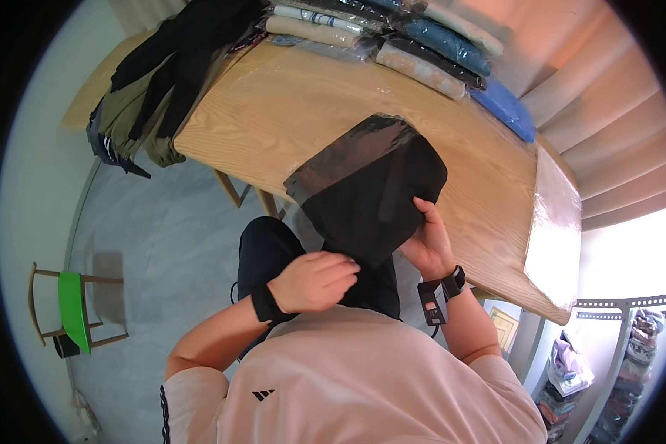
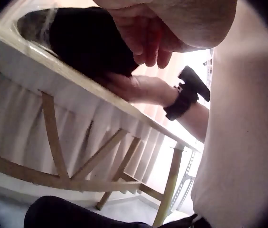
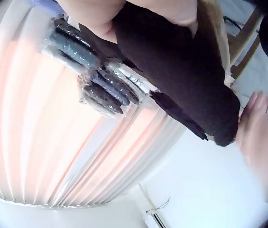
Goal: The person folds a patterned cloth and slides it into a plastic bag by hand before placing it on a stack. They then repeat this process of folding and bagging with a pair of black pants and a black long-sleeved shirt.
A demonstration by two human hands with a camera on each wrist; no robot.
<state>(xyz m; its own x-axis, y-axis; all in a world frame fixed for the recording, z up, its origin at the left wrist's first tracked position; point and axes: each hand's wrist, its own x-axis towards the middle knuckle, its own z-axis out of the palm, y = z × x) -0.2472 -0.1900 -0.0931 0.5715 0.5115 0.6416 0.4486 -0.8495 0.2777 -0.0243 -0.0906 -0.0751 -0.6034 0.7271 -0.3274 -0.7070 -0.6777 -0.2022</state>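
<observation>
A folded black garment hangs over the near edge of the table, with clear plastic over its far left part. My right hand grips its right side, thumb on top and the other fingers beneath. In the right wrist view the garment stretches away from that hand. My left hand is at the garment's near lower corner, its fingers loosely bent and fingertips right at the edge. The left wrist view shows those fingers hanging loose in front of the dark cloth.
Several plastic-wrapped folded garments are stacked along the back of the wooden table. Dark and olive clothes drape over its left end. A flat clear bag lies at the right end. A green-seated chair stands at left.
</observation>
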